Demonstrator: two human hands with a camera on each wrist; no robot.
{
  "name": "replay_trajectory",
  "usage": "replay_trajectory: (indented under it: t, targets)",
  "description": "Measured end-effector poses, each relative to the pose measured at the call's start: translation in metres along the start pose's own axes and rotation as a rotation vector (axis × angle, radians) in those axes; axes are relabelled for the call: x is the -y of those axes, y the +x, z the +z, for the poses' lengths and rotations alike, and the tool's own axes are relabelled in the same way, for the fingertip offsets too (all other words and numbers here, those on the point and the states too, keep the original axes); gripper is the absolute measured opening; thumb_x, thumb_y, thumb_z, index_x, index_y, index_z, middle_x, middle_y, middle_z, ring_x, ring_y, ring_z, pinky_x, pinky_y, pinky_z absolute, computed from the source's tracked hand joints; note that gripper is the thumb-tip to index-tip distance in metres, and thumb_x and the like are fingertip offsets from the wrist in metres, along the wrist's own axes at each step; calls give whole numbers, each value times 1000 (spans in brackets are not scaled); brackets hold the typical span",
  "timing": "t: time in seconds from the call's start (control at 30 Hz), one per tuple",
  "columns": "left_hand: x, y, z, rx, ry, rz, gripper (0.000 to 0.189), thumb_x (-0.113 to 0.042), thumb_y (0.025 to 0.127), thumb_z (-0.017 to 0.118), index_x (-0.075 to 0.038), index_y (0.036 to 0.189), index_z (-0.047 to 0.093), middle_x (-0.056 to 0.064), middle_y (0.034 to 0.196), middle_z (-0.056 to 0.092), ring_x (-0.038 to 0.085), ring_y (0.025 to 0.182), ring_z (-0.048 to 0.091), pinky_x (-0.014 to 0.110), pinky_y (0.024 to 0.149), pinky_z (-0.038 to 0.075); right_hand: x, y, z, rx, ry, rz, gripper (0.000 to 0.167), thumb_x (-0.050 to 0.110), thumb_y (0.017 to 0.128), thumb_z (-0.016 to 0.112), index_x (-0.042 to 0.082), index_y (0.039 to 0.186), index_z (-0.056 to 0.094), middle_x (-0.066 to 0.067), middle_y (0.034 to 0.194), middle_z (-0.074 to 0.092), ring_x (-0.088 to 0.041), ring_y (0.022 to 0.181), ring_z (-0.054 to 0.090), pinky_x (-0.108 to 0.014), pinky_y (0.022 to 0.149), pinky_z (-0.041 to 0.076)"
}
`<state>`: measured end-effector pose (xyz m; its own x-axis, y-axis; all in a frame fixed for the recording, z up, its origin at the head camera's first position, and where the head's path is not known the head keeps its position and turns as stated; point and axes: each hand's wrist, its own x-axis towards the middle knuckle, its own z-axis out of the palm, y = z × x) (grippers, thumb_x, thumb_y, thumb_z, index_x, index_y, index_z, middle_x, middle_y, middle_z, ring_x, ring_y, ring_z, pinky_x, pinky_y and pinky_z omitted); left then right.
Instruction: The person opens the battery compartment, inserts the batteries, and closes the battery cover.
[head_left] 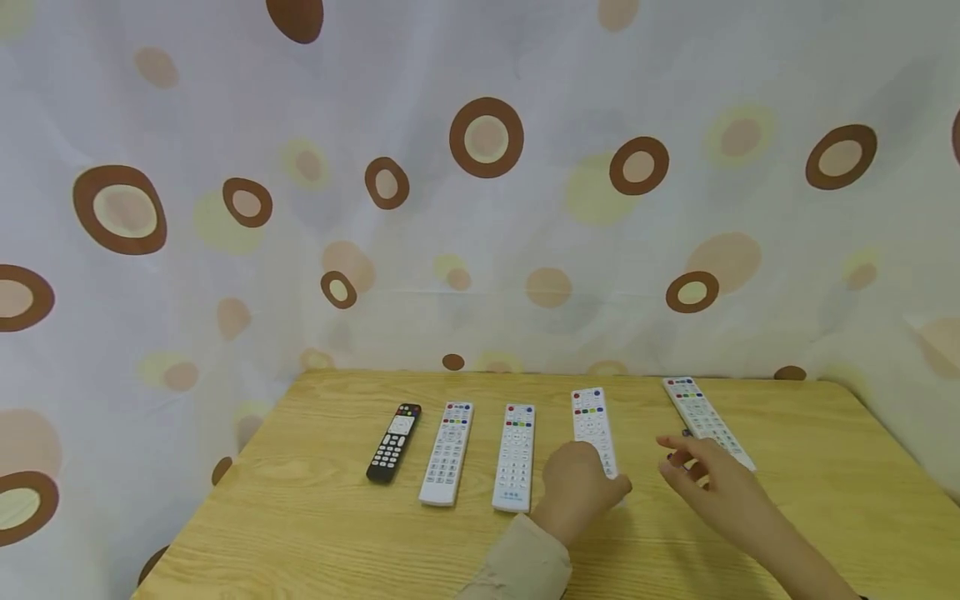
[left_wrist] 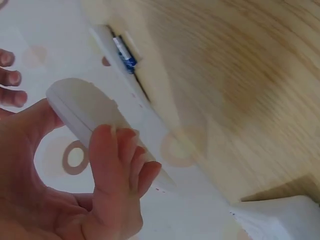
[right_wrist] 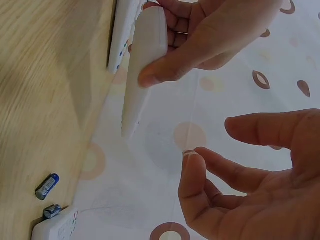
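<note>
My left hand (head_left: pixel 576 485) grips a white remote control (head_left: pixel 592 421) by its near end, thumb on one side and fingers on the other. In the left wrist view this remote (left_wrist: pixel 85 102) is lifted off the table, showing its plain back and side. To its right, my right hand (head_left: pixel 711 487) hovers with loosely bent fingers and a gap between thumb and fingertips; I see nothing held there. Two small blue batteries (right_wrist: pixel 47 187) lie on the table close to another white remote (head_left: pixel 708 421), which is partly behind the right hand in the head view.
Left of my hands lie a white remote (head_left: pixel 514 458), a second white remote (head_left: pixel 447 454) and a black remote (head_left: pixel 393 443), roughly side by side on the wooden table (head_left: pixel 300 533). A white curtain (head_left: pixel 420 250) with brown circles hangs behind the table's far edge.
</note>
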<state>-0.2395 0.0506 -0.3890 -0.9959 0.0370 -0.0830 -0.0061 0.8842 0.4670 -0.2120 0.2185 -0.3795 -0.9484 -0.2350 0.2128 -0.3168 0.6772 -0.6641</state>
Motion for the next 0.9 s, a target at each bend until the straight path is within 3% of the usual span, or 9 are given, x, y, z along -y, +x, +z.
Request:
replay_trajectory:
  t: [0.23,0.57,0.9]
  targets:
    - [7,12,16,-20,168,-40,42,-45,75,78,-9,64,59,-1,64,54,11,61,52,24,55,47,-4,-4,6,56,2,40,37,16,95,60,-8,124,56,-7,100,57,-14,81,52,-22,60,46]
    - [14,18,23,-22,219,-29,39,-41,75,79,-8,64,60,-1,62,53,10,57,51,22,50,46,-12,-7,7,89,-12,60,37,16,94,62,-7,122,57,-6,99,60,-14,80,53,-23,61,46]
    - [18,16,24,-8,242,-36,44,-46,72,82,-5,72,65,1,68,58,11,64,56,23,60,49,-17,-12,8,145,-25,91,36,16,93,62,-7,121,58,-1,90,57,-10,75,51,-22,59,45]
